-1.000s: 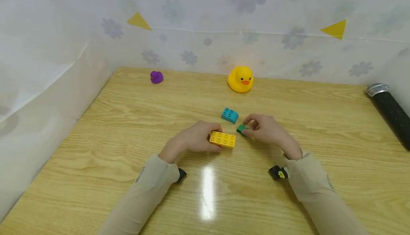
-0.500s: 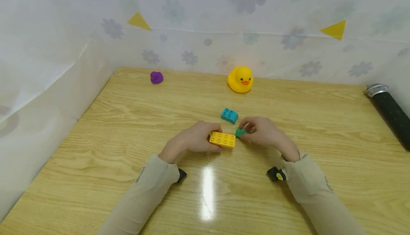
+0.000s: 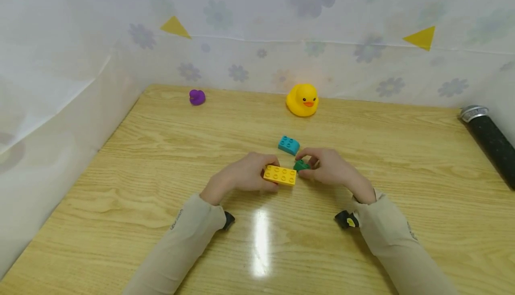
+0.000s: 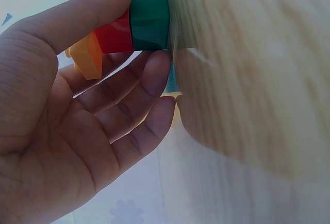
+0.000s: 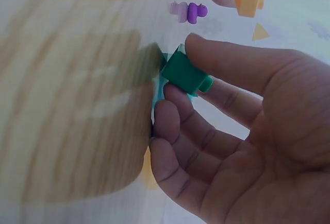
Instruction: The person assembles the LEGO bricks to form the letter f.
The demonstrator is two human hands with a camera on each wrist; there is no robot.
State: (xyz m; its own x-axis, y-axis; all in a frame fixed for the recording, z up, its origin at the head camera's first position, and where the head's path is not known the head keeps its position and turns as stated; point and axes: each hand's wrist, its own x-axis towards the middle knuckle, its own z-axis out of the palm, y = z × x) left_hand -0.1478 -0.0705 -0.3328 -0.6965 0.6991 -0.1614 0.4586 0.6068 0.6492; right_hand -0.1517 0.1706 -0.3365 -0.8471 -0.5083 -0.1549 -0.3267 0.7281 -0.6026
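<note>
My left hand (image 3: 251, 172) grips a stack of toy bricks between thumb and fingers. A long yellow brick (image 3: 279, 175) tops that stack; the left wrist view shows a red brick (image 4: 114, 33) beneath it and a green brick (image 4: 149, 23) at the bottom, by the tabletop. Close to the stack's right side, my right hand (image 3: 330, 166) pinches a small green brick (image 3: 301, 165) with thumb and fingers. That small brick (image 5: 185, 71) looks tilted in the right wrist view, a stud showing on one side. Just behind it lies a teal brick (image 3: 288, 145) with a curved end, touched by neither hand.
On the wooden table (image 3: 225, 125), a yellow rubber duck (image 3: 302, 100) sits at the back and a small purple duck (image 3: 197, 97) at the back left. A black microphone (image 3: 491, 147) lies along the right side. White flowered sheeting (image 3: 257, 27) hangs behind.
The right hand has moved a little left, bringing the small green brick closer to the stack and turning it. The left hand and its stack have stayed in place.
</note>
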